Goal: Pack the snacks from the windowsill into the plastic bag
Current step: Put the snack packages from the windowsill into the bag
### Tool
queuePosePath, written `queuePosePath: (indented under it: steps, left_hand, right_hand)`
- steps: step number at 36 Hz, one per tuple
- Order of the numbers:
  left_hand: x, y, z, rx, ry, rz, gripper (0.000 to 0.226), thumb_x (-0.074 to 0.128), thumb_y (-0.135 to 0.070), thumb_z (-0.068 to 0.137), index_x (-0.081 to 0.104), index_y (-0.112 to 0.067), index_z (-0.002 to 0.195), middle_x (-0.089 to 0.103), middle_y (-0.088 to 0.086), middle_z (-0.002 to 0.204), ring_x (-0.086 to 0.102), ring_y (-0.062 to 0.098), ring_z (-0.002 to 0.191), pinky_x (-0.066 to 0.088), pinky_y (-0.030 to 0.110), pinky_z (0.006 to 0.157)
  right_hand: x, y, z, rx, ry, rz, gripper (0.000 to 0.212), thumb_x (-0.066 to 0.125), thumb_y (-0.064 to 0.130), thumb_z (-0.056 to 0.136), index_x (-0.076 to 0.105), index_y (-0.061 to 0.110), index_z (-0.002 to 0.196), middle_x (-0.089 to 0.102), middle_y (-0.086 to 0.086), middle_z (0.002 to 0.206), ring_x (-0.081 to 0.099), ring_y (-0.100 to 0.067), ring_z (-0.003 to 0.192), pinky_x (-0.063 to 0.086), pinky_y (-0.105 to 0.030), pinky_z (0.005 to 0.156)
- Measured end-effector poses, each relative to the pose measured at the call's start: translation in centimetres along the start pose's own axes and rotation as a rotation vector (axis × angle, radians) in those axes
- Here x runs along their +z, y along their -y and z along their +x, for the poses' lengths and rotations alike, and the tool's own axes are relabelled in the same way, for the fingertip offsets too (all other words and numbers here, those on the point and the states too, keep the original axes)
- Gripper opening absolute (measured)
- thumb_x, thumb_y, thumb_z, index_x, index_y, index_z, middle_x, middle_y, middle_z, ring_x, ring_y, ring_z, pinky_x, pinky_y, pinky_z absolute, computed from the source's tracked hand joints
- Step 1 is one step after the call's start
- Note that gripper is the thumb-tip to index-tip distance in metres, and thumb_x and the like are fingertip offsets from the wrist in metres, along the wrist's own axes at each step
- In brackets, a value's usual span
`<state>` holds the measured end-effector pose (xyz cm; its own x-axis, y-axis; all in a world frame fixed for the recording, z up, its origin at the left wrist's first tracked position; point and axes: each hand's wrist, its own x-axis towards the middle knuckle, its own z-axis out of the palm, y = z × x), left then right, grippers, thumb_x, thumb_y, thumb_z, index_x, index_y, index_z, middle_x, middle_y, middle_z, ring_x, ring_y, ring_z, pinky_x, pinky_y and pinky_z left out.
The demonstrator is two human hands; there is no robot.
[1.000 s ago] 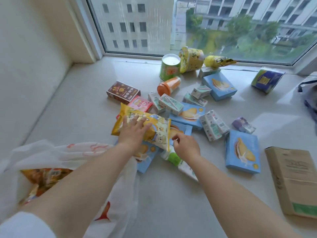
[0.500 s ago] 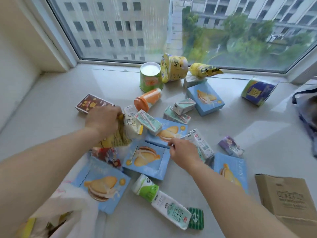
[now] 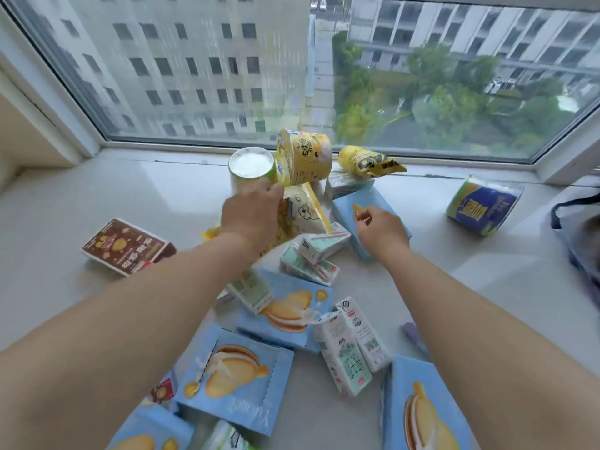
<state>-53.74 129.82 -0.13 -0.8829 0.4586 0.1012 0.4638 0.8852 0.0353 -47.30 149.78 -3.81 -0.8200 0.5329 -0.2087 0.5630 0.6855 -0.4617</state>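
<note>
Snacks lie scattered on the pale windowsill (image 3: 97, 196). My left hand (image 3: 250, 212) grips a yellow snack bag (image 3: 305, 212), held up just in front of a green cup with a white lid (image 3: 250, 164). My right hand (image 3: 380, 228) hovers with curled, pinched fingers over a light blue biscuit box (image 3: 357, 203); nothing shows in it. Closer to me lie more blue biscuit boxes (image 3: 233, 375) (image 3: 285, 310) (image 3: 422, 407), milk cartons (image 3: 350, 345) and small mint cartons (image 3: 321, 245). The plastic bag is out of view.
A tipped yellow tub (image 3: 305, 157) and a yellow packet (image 3: 367, 162) rest against the window frame. A blue-green packet (image 3: 483, 206) sits far right, a brown box (image 3: 123, 245) at the left. A dark bag (image 3: 581, 228) is at the right edge.
Both hands have moved away from me toward the window, the left one carrying the yellow snack bag. The view shifted forward, and the plastic bag and cardboard box dropped out of sight.
</note>
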Motion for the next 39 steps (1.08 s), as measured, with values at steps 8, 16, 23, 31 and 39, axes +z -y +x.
queuePosePath:
  steps: [8,16,23,31,39]
  left_hand:
    - [6.6,-3.2,3.7,0.084,0.29,-0.002,0.023,0.034,-0.02,0.096,0.054,-0.018,0.108,0.06,0.006,0.112,0.057,0.028,0.1,0.041,0.035,0.077]
    - [10.3,-1.3,5.0,0.068,0.312,0.033,0.033,0.03,-0.046,0.099,0.056,-0.028,0.111,0.055,0.001,0.122,0.046,0.026,0.116,0.034,0.039,0.085]
    - [13.5,0.7,4.7,-0.32,0.391,-0.162,0.083,0.046,-0.08,0.072,0.025,-0.029,0.134,0.009,0.01,0.154,0.004,0.035,0.143,-0.002,0.062,0.113]
    - [13.9,0.2,4.2,-0.408,0.364,-0.189,0.127,0.06,-0.083,0.057,-0.01,-0.032,0.149,0.021,0.012,0.153,0.031,0.034,0.135,0.029,0.045,0.108]
    - [11.6,1.7,4.7,-0.533,0.498,-0.306,0.106,0.078,-0.052,0.066,0.017,-0.018,0.146,0.058,0.008,0.12,0.059,0.029,0.108,0.046,0.034,0.077]
  right_hand:
    - [0.0,-0.4,6.3,-0.097,-0.151,-0.102,0.029,0.045,0.017,0.093,0.055,0.012,0.12,0.048,-0.012,0.127,0.041,-0.03,0.12,0.039,-0.036,0.092]
    - [0.0,0.1,13.3,-0.202,-0.365,-0.236,0.038,0.041,0.029,0.097,0.051,0.01,0.128,0.045,-0.014,0.131,0.037,-0.032,0.124,0.033,-0.041,0.097]
    - [1.0,0.9,17.8,0.0,-0.162,-0.187,0.061,0.047,0.042,0.092,0.027,0.02,0.146,0.038,-0.017,0.141,0.037,-0.034,0.131,0.031,-0.039,0.105]
    - [5.0,0.1,16.8,0.265,-0.082,-0.004,0.084,0.072,0.045,0.071,0.031,0.006,0.134,0.047,-0.014,0.132,0.038,-0.031,0.127,0.036,-0.04,0.1]
    - [4.8,0.0,12.6,0.262,-0.091,0.253,0.064,0.073,0.031,0.075,0.042,0.007,0.126,0.054,-0.01,0.126,0.053,-0.029,0.118,0.045,-0.035,0.091]
